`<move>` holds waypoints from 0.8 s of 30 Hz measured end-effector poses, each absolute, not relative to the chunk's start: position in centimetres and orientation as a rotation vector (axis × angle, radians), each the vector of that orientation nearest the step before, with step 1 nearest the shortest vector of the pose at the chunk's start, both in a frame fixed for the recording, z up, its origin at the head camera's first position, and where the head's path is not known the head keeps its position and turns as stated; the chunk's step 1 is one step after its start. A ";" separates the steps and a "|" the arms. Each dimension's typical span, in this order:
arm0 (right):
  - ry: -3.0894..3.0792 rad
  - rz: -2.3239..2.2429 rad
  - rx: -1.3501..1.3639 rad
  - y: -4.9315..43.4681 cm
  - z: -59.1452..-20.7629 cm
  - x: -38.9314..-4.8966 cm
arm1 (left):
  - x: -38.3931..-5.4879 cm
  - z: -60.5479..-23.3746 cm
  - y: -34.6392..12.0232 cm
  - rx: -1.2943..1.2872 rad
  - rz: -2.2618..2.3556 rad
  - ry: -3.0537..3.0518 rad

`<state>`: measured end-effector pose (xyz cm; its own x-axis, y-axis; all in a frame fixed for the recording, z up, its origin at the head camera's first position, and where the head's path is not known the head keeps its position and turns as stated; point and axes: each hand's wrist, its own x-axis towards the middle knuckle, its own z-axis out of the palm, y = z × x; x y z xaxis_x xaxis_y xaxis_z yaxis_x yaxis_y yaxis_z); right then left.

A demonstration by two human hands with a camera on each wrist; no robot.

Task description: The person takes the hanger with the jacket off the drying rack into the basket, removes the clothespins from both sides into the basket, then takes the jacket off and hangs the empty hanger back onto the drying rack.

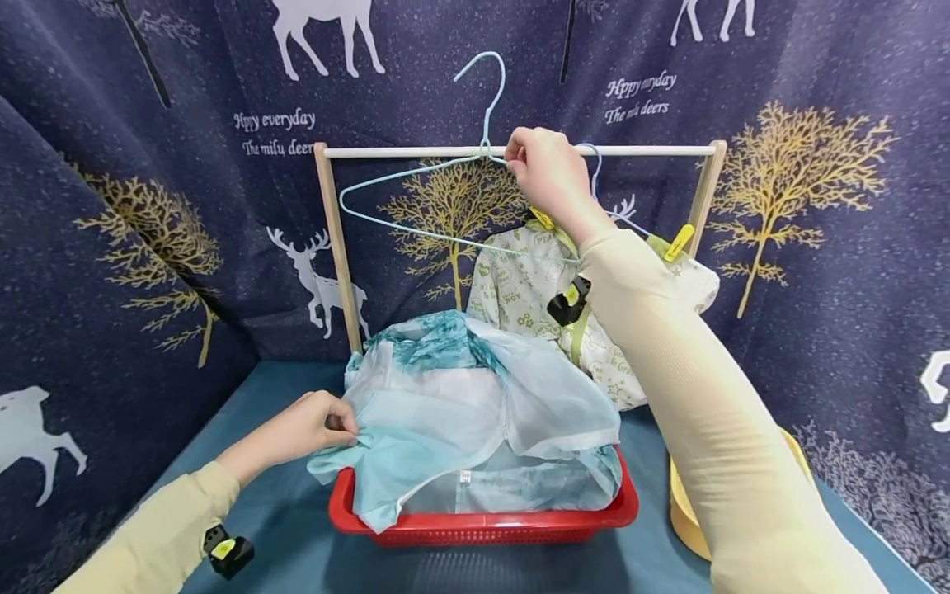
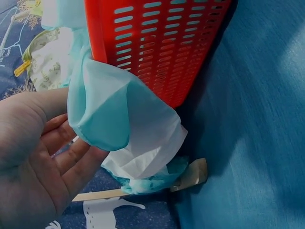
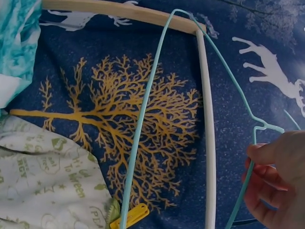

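Observation:
In the head view my right hand (image 1: pixel 549 169) pinches a light-blue wire clothes hanger (image 1: pixel 416 169) beside the base of its hook. The hanger is up in front of the rack's white rail (image 1: pixel 401 153), with no garment on it. The right wrist view shows thumb and fingers on the hanger's shoulder wire (image 3: pixel 245 186). A thin teal-and-white jacket (image 1: pixel 438 412) with a zip lies heaped over a red basket (image 1: pixel 482 521). At the basket's left, my left hand (image 1: pixel 322 425) pinches a teal edge of the jacket, which hangs past the basket wall in the left wrist view.
A white baby garment with green print (image 1: pixel 519 272) hangs at the rack's right on another hanger, held by yellow clothespins (image 1: pixel 679 243). Wooden rack posts (image 1: pixel 337 247) stand on both sides. A yellow container (image 1: pixel 686 511) sits at right, partly behind my right arm.

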<state>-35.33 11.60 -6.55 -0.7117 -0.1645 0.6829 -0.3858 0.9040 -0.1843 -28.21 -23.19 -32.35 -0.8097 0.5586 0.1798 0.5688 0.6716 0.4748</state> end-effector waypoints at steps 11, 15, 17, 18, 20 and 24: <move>-2.315 0.399 0.289 9.0 -6.4 -37.6 | -28.2 -32.3 -23.0 -0.940 -0.799 -2.844; -2.305 0.437 0.267 8.4 -7.1 -38.6 | -28.2 -32.1 -23.0 -0.940 -0.780 -2.845; -2.310 0.455 0.266 8.1 -7.6 -39.1 | -28.2 -32.1 -23.0 -0.939 -0.770 -2.845; -2.313 0.460 0.267 7.9 -7.9 -39.3 | -28.2 -32.1 -23.0 -0.940 -0.766 -2.846; -2.321 0.464 0.264 7.7 -8.4 -39.7 | -28.2 -32.2 -23.0 -0.941 -0.762 -2.848; -2.323 0.474 0.258 7.3 -9.1 -40.2 | -28.1 -32.2 -23.0 -0.937 -0.765 -2.852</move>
